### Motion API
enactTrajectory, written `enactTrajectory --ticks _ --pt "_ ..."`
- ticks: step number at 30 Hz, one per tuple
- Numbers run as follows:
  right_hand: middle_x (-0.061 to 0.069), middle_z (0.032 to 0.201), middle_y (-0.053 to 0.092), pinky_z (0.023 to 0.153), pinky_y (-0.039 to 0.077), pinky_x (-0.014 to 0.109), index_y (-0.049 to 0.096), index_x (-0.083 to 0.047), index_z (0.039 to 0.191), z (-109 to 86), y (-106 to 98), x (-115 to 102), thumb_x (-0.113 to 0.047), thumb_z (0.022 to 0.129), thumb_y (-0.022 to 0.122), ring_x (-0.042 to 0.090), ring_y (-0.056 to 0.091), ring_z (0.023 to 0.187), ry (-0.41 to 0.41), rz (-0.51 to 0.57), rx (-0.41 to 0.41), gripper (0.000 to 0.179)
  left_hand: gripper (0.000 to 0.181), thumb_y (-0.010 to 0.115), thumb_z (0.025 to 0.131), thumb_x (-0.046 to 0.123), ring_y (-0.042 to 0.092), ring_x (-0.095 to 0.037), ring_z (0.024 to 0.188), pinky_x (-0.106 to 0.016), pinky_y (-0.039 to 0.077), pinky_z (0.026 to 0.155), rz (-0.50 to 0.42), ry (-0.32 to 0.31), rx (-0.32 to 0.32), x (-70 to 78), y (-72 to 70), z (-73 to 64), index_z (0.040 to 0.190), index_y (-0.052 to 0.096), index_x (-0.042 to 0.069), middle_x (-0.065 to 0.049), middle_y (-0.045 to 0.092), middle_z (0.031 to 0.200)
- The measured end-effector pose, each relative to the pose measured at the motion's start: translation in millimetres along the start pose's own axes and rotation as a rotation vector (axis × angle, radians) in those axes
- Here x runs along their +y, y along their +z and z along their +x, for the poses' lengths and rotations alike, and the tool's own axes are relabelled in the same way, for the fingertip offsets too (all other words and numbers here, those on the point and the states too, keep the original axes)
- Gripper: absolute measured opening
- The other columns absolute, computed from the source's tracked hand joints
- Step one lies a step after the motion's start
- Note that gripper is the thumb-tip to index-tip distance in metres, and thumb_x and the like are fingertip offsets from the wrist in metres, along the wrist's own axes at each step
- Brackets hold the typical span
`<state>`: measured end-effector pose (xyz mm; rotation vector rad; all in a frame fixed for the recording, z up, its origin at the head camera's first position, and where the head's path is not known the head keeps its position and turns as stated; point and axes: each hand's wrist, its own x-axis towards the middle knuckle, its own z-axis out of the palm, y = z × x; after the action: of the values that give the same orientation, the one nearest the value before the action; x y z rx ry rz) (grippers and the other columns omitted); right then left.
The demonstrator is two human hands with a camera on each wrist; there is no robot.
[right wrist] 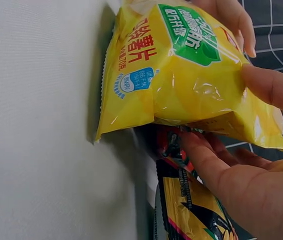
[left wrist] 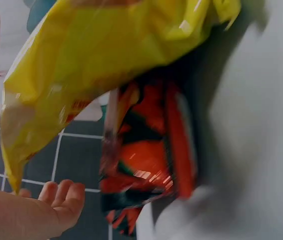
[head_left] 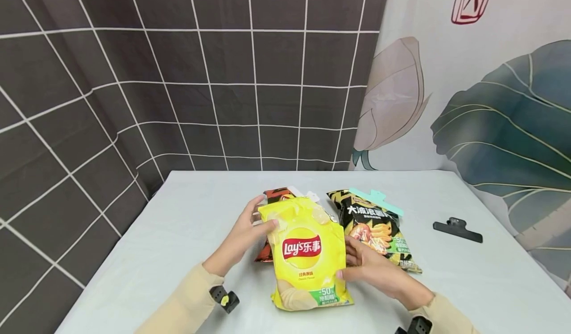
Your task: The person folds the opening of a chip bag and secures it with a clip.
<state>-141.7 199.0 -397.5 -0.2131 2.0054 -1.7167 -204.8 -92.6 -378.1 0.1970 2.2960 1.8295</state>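
A yellow Lay's chip bag (head_left: 308, 274) is held upright between both hands, its printed front toward me. My left hand (head_left: 238, 240) pinches its upper left corner, thumb in front and fingers behind. At the lower right side my right hand (head_left: 379, 274) grips the bag, thumb on the front. In the right wrist view those fingers (right wrist: 209, 160) reach under the yellow bag. Behind it is a red and black chip bag (left wrist: 146, 155), mostly hidden in the head view. A black chip bag (head_left: 370, 220) lies just beyond my right hand.
A teal sealing clip (head_left: 376, 201) sits along the black bag's top edge. White clip parts (head_left: 308, 194) show behind the yellow bag's top. On the right of the white table (head_left: 178, 215) lies a black clip (head_left: 458, 230). A dark gridded curtain (head_left: 227, 56) hangs behind the table.
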Motion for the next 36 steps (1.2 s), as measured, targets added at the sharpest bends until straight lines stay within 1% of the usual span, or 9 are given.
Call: enactTrajectory --ticks 3,9,13,15,19,25,28,31,36 --pt "0.030 0.150 0.028 0.107 0.040 0.042 0.010 0.006 0.150 0.8 2.0 -2.8 -0.014 0.085 0.071 0.042 0.036 0.136 0.010 0.002 0.086 0.091 0.065 0.067 0.089 0.026 0.041 -0.032 0.130 -0.048 0.046 0.100 0.090 0.057 -0.002 7.4 -4.2 5.4 0.146 0.038 0.019 -0.010 0.041 0.147" --pt "0.025 0.144 0.040 0.101 0.047 0.036 0.025 0.003 0.148 2.5 5.8 -5.2 -0.024 0.091 0.064 0.033 0.048 0.128 -0.006 0.024 0.255 0.073 0.051 0.064 0.092 0.022 0.046 -0.028 0.129 -0.048 0.040 0.106 0.281 0.179 -0.044 25.5 -8.0 14.5 0.140 0.049 0.015 -0.007 0.055 0.137" --pt "0.020 0.141 0.045 0.096 0.050 0.032 0.032 -0.001 0.146 3.7 6.8 -6.3 -0.024 0.095 0.059 0.024 0.053 0.121 -0.019 0.047 0.302 0.063 0.048 0.063 0.092 0.021 0.046 -0.028 0.131 -0.048 0.036 0.110 0.379 0.233 -0.086 36.8 -7.9 18.8 0.138 0.051 0.011 -0.009 0.060 0.131" --pt "0.020 0.141 0.046 0.094 0.051 0.030 0.034 -0.002 0.146 4.3 7.1 -6.8 -0.023 0.096 0.057 0.022 0.055 0.119 -0.023 0.064 0.311 0.059 0.047 0.063 0.093 0.021 0.048 -0.030 0.129 -0.047 0.040 0.107 0.413 0.249 -0.104 41.7 -6.9 20.3 0.138 0.052 0.009 -0.009 0.062 0.129" --pt "0.021 0.141 0.047 0.092 0.052 0.026 0.035 -0.004 0.147 5.1 7.0 -6.7 -0.022 0.097 0.056 0.021 0.056 0.118 -0.031 0.086 0.333 0.057 0.047 0.062 0.093 0.020 0.054 -0.030 0.124 -0.043 0.048 0.100 0.453 0.269 -0.145 49.6 -3.4 24.1 0.138 0.052 0.008 -0.009 0.062 0.128" --pt "0.018 0.134 0.054 0.088 0.053 0.024 0.040 -0.008 0.146 6.9 7.1 -7.6 -0.019 0.097 0.057 0.017 0.060 0.111 -0.036 0.086 0.388 0.053 0.047 0.062 0.093 0.019 0.061 -0.022 0.114 -0.036 0.049 0.098 0.532 0.294 -0.196 58.4 3.9 31.7 0.138 0.052 0.010 -0.005 0.066 0.122" --pt "0.018 0.130 0.058 0.087 0.054 0.025 0.043 -0.008 0.144 8.4 7.9 -7.5 -0.019 0.096 0.059 0.017 0.063 0.108 -0.044 0.069 0.408 0.052 0.046 0.062 0.093 0.020 0.062 -0.020 0.111 -0.036 0.049 0.098 0.566 0.290 -0.221 60.8 7.1 35.2 0.137 0.053 0.009 -0.006 0.067 0.121" --pt "0.018 0.126 0.062 0.086 0.055 0.027 0.046 -0.006 0.142 10.2 9.0 -6.8 -0.018 0.095 0.059 0.018 0.065 0.105 -0.053 0.049 0.418 0.050 0.044 0.063 0.093 0.022 0.060 -0.020 0.109 -0.035 0.050 0.096 0.604 0.271 -0.245 62.3 10.3 37.0 0.134 0.057 0.008 -0.009 0.064 0.125" --pt "0.021 0.124 0.063 0.085 0.056 0.029 0.048 -0.004 0.140 12.4 9.9 -4.8 -0.018 0.095 0.060 0.021 0.066 0.105 -0.067 0.041 0.423 0.048 0.038 0.065 0.091 0.026 0.059 -0.017 0.093 -0.025 0.053 0.076 0.608 0.245 -0.273 60.6 15.4 41.1 0.124 0.064 0.008 -0.008 0.066 0.118"
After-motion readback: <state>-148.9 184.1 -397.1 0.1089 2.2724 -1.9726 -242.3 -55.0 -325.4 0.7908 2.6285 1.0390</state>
